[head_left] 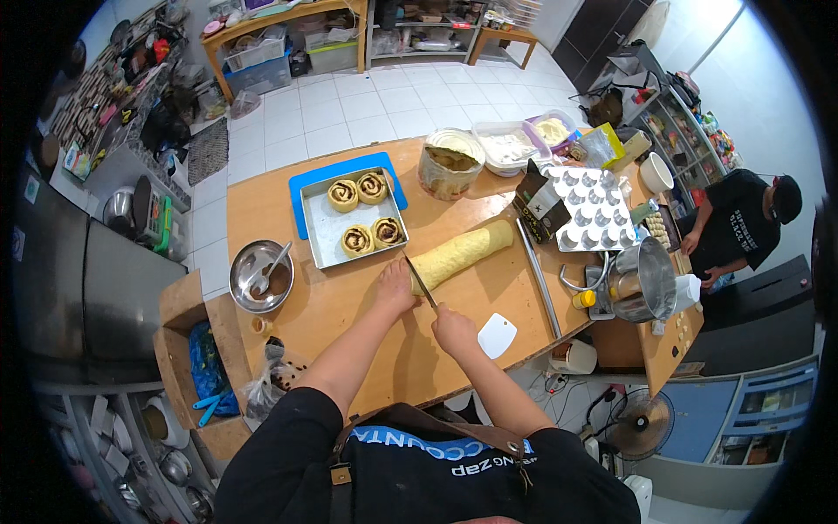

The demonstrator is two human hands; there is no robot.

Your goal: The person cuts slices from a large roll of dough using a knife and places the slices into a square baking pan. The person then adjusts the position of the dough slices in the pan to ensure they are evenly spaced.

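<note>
A long pale-yellow dough roll (467,255) lies slantwise on the wooden table. My left hand (395,286) is closed at its near left end, fingers together against the dough. In my right hand (455,330) is a knife (420,281), gripped by its handle, its blade across that end of the roll. How deep the blade sits is hard to see. Just beyond my left hand stands a square metal baking pan (328,260) on a blue board (304,229). Inside are several rolled dough slices (357,240) with dark swirls.
A steel bowl with a spoon (253,295) stands at the left. Right of the roll lie a metal rod (539,279), a white scraper (497,336) and a black box (540,205). A muffin tray (594,210) and mixer bowl (644,279) are farther right, near another person (742,218).
</note>
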